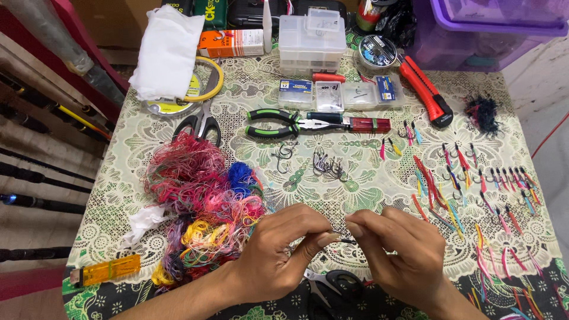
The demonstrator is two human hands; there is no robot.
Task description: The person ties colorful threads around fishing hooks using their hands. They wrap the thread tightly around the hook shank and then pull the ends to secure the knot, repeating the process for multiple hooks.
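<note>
Both hands, left hand & right hand, pinched shut on small dark hook, thin, partly hidden.

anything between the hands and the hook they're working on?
Nothing visible. The left hand and right hand both pinch the small dark hook directly at their fingertips, above the lace tablecloth. The thread pile lies off to the left, and the scissors sit below the hands.
</note>
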